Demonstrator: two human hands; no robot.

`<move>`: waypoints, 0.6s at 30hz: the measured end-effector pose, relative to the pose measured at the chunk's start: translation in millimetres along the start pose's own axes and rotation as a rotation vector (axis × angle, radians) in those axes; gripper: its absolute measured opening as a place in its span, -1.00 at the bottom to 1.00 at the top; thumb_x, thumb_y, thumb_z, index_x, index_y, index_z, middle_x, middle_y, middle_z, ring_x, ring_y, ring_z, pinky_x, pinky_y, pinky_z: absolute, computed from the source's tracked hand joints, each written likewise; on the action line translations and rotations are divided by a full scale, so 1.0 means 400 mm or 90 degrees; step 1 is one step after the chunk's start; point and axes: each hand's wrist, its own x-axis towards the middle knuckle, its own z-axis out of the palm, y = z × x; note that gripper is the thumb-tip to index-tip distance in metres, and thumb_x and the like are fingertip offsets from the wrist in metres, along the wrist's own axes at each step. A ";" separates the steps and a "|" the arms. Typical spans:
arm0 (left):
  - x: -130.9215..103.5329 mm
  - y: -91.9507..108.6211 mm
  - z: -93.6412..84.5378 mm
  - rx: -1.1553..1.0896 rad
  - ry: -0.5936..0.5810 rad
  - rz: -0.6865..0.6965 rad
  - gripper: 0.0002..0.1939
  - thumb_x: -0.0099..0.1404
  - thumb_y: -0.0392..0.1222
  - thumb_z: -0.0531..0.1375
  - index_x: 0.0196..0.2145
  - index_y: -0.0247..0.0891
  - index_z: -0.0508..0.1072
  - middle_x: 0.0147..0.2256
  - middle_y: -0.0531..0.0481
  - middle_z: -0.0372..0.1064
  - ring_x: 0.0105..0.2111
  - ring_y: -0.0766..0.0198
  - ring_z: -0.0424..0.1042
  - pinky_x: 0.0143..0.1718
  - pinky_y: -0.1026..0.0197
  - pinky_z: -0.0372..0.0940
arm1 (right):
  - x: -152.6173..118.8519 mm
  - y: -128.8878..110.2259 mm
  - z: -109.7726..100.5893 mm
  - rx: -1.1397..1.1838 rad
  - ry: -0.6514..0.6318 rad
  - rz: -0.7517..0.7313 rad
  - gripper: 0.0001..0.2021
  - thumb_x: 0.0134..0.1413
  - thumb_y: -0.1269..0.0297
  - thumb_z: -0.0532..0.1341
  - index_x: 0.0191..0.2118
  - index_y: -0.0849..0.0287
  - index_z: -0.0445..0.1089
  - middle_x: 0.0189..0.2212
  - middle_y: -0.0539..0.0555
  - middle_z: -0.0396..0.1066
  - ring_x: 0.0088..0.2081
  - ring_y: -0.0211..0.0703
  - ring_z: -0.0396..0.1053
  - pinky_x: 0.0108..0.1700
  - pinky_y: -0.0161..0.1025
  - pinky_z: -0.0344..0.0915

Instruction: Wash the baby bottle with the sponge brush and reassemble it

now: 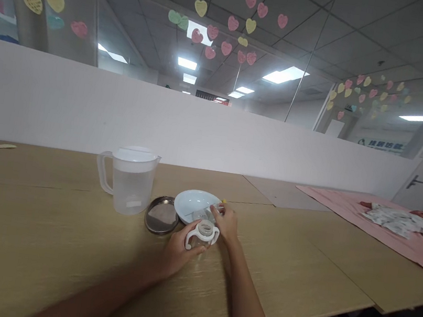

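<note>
My left hand [177,251] is closed around a small clear baby bottle [206,227] with white handles on both sides. The bottle stands roughly upright with its mouth uncovered. Just beyond it sits a white plate [193,198] with a clear, cup-like piece [200,214] in it. Over the plate's right edge, the fingers of my right hand [227,224] are bent together at a small pale item; its kind is hidden by the fingers. A tiny yellow bit [224,201] shows just past those fingertips.
A round metal dish [162,216] lies left of the plate. Behind it stands a lidded translucent pitcher [133,186]. At the right, a baby doll [396,220] in patterned clothes lies on a pink cloth [340,201]. A white wall [64,105] borders the wooden table [291,260].
</note>
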 end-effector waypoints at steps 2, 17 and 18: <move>0.000 -0.001 0.001 -0.001 -0.002 0.006 -0.33 0.06 -0.24 0.27 0.14 -0.18 0.22 0.03 -0.07 0.36 0.00 0.10 0.35 0.06 0.08 0.21 | 0.001 0.002 0.004 0.041 -0.009 0.027 -0.58 -0.10 -0.10 0.16 -0.29 0.17 0.39 -0.47 0.07 0.44 -0.35 -0.10 0.38 -0.27 -0.25 0.19; -0.002 0.012 0.005 0.009 0.021 0.005 -0.33 0.04 -0.23 0.29 0.13 -0.21 0.26 0.05 -0.09 0.33 0.04 0.06 0.31 0.08 0.04 0.19 | 0.010 0.013 0.025 0.225 0.118 0.016 -0.57 -0.21 0.00 0.27 -0.24 0.18 0.32 -0.28 0.11 0.44 -0.22 -0.10 0.38 -0.12 -0.19 0.26; -0.002 0.014 0.005 0.007 0.018 0.000 -0.33 0.04 -0.23 0.28 0.13 -0.21 0.25 0.04 -0.09 0.34 0.03 0.07 0.32 0.07 0.05 0.20 | 0.012 0.013 0.028 0.250 0.126 0.015 -0.56 -0.22 0.01 0.28 -0.22 0.19 0.33 -0.25 0.12 0.44 -0.20 -0.09 0.38 -0.10 -0.18 0.26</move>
